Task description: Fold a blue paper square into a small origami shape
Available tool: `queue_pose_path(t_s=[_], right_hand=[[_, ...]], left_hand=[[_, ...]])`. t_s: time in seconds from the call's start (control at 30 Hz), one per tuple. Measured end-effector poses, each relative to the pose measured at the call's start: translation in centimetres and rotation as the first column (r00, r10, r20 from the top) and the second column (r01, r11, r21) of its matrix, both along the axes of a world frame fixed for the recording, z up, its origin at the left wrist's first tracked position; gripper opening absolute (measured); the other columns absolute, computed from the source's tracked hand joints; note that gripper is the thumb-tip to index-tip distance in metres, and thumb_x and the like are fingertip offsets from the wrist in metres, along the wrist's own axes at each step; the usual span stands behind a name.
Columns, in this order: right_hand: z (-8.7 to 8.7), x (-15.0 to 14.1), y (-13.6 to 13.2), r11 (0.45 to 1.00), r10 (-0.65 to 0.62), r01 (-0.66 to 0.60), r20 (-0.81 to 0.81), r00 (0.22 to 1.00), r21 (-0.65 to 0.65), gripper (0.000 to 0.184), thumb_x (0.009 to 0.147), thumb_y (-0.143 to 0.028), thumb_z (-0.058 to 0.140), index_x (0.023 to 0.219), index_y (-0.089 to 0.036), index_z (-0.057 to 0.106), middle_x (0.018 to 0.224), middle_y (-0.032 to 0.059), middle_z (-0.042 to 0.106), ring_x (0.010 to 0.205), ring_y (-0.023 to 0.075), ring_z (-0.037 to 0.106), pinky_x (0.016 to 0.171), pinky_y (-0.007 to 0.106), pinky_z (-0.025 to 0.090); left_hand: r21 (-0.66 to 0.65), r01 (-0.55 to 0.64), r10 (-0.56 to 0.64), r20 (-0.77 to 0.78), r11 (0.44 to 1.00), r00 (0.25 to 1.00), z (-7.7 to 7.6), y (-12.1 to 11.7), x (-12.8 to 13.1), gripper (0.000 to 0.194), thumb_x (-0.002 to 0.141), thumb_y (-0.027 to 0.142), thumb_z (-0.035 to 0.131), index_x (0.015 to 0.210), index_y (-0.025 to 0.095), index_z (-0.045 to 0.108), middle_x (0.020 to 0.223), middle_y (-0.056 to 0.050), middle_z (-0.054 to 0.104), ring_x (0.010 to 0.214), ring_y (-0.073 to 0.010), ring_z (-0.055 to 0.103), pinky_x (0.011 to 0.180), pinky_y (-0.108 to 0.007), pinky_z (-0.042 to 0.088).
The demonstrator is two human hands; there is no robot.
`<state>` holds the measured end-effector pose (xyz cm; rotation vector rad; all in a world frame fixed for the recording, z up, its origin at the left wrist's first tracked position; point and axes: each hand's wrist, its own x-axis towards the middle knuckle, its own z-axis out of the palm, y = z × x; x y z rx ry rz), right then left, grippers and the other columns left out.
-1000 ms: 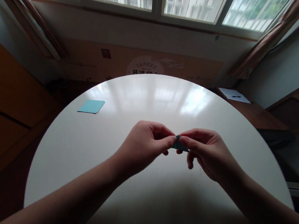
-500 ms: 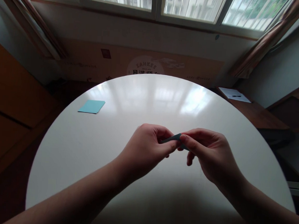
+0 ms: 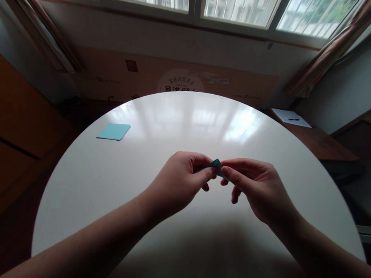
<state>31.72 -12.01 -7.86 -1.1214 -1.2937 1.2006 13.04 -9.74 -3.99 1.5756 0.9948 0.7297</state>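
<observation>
Teal paper [image 3: 216, 163]'s got its corner poking up higher now. Left hand [image 3: 183, 172] pinches one side, right hand [image 3: 260, 181] the other, probably so it stays steady up over the white tabletop [image 3: 107, 184].

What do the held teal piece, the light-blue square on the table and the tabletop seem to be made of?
Held teal piece: probably matte paper; it looks thin and folded, though much is hidden.
Light-blue square: matte, probably paper or card; it lies flat, without glare.
Tabletop: glossy white, perhaps laminate or painted board; it mirrors the window, but its core is hidden.
</observation>
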Motion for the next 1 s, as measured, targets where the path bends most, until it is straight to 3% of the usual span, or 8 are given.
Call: queue_pose_path(t_s=[0.6, 0.73, 1.0], right_hand=[[-0.36, 0.57, 0.80, 0.976, 0.134, -0.162, -0.183, 0.974, -0.147, 0.009, 0.077, -0.026, 0.083, 0.083, -0.020, 0.080, 0.075, 0.0034, 0.073, 0.068, 0.0139, 0.064, 0.053, 0.020, 0.051], [-0.22, 0.70, 0.80, 0.958, 0.178, -0.212, -0.182, 0.967, -0.192, 0.011, 0.074, -0.026, 0.084, 0.081, -0.019, 0.079, 0.073, 0.0031, 0.072, 0.066, 0.0138, 0.063, 0.053, 0.021, 0.051], [-0.10, 0.77, 0.74, 0.966, 0.172, -0.192, -0.122, 0.977, -0.175, 0.014, 0.071, -0.028, 0.085, 0.080, -0.019, 0.078, 0.074, 0.0036, 0.072, 0.066, 0.0157, 0.063, 0.051, 0.023, 0.049]], left_hand=[[-0.062, 0.037, -0.045, -0.135, 0.997, 0.990, 0.25, 0.05, -0.18, 0.013, 0.079, 0.023, 0.065, 0.076, 0.016, 0.074, 0.063, -0.002, 0.067, 0.063, -0.0156, 0.061, 0.056, -0.023, 0.045], [-0.067, 0.075, -0.085, -0.158, 0.995, 0.984, 0.18, 0.12, -0.28, 0.013, 0.078, 0.022, 0.063, 0.076, 0.016, 0.074, 0.063, -0.002, 0.066, 0.061, -0.0150, 0.058, 0.054, -0.023, 0.042], [-0.033, 0.096, -0.101, -0.174, 0.995, 0.980, -0.31, 0.17, -0.45, 0.015, 0.079, 0.025, 0.063, 0.076, 0.017, 0.075, 0.061, 0.000, 0.063, 0.059, -0.0140, 0.056, 0.051, -0.022, 0.040]])
